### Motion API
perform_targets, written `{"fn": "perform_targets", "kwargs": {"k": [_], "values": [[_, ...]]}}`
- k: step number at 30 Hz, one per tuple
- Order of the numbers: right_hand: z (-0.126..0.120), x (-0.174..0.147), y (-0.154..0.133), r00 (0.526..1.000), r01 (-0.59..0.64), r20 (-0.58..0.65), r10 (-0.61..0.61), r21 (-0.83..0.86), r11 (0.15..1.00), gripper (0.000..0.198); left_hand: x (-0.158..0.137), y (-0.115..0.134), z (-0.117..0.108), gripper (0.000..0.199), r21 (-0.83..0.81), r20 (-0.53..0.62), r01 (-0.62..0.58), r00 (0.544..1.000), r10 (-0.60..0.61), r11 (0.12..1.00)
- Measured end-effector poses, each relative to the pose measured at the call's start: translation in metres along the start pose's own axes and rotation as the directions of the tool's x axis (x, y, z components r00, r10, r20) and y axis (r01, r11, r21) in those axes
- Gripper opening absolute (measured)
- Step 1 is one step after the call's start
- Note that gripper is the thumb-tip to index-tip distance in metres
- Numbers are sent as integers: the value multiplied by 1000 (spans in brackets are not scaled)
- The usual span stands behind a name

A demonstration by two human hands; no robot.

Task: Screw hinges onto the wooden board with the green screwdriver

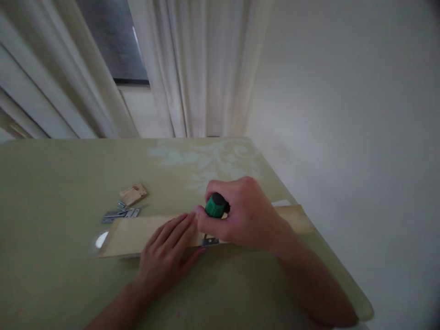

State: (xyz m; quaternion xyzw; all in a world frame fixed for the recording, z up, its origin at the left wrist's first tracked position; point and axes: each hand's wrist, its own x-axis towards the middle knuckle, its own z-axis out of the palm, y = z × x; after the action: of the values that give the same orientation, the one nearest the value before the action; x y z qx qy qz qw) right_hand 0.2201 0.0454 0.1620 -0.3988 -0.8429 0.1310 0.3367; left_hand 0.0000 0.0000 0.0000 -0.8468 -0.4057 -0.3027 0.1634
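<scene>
Screwdriver (215, 206) stands in my right grip (240, 208), wrapped round it; low end near metal plate (211, 241) on wooden board (132, 233). My left grip (168, 247) lies flat there, likely so board won't slide on tabletop (51, 197).

Green-and-black screwdriver (215, 207), shaft down, in the right hand (240, 208); pale wooden board (129, 231), flat beneath the left hand (167, 250); holed metal plate (211, 241) at its near edge, between both.

Dim, greyish light with soft overall blur and darkened right-hand corners.
</scene>
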Motion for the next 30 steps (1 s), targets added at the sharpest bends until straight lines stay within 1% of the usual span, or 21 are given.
{"fn": "perform_targets", "kwargs": {"k": [6, 10, 12, 22, 25, 27, 28, 30], "values": [[7, 2, -1, 1000, 13, 13, -12, -20, 1000, 28, 0, 0, -2, 33, -7, 3, -5, 1000, 5, 1000], [2, 2, -3, 991, 62, 123, -60, -14, 998, 20, 1, 0, -1, 34, -3, -5, -3, 1000, 3, 1000], [-1, 1, -3, 983, 78, 168, -76, -7, 997, 20, 1, 0, -1, 34, -1, -7, -1, 1000, 1, 1000], [-6, 0, -4, 949, 143, 269, -163, 94, 985, 18, 3, 0, -3, 30, -22, -17, -17, 1000, 16, 1000], [-6, 0, -3, 917, 207, 308, -252, 170, 963, 17, 1, -2, -2, 31, -10, -49, -34, 998, 34, 999], [-7, 0, -2, 892, 243, 332, -307, 219, 945, 19, -1, -3, -1, 31, -1, -60, -38, 997, 38, 999], [-7, 0, -1, 888, 243, 340, -310, 226, 943, 22, -1, -3, -1, 30, -1, -54, -33, 998, 32, 999], [-9, 0, 0, 898, 220, 338, -282, 210, 953, 29, 0, -2, -2, 29, -11, -28, -18, 999, 18, 1000]]}}
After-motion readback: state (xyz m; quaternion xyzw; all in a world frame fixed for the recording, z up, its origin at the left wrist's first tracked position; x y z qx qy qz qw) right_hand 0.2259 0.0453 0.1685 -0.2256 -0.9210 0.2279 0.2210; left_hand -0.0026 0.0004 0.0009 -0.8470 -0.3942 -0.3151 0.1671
